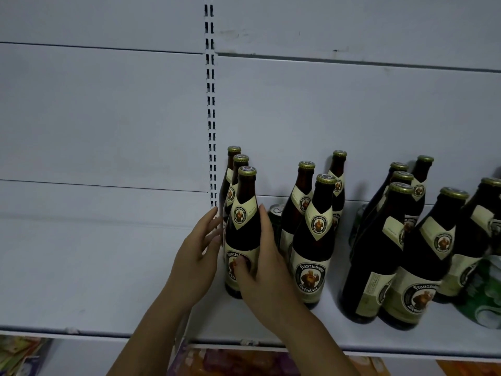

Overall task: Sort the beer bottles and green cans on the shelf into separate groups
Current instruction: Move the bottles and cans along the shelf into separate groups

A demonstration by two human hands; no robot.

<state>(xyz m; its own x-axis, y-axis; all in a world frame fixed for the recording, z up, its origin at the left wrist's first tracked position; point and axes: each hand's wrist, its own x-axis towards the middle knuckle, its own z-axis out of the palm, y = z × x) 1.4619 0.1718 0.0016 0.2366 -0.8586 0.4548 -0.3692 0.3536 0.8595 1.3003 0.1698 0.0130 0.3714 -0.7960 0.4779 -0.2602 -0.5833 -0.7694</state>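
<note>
Risk is sitting mostly at the front bottle [242,234], which is standing upright on the shelf [81,280] between the two hands. The left hand [199,256] is hovering with fingers straight and slightly spread, just beside the bottle's left flank; whether it is touching the glass cannot be told. The right hand [261,270] is wrapping the bottle low down, thumb lying across the label and fingers curling round the far side.

With the grip that low, the tall neck is likely to be swaying on any quick slide, and it could be clipping the two bottles [236,169] lined up directly behind it. Just past the right hand's fingers, a dark can [276,213] is sitting half hidden; knuckles reaching back could be nudging it into the middle bottles [315,240], which are standing close enough to be toppling one another. Well to the right of that hand, the crowded cluster [401,253] is hiding green cans [485,297] among its bottles, so pulling a can out could be catching a neighbouring bottle.

For room, bare shelf is stretching out left of the left hand, beyond the slotted upright [211,104]. Below both wrists the front lip [244,341] is running near the bottle's base, so any pull towards the person is risking a drop.
</note>
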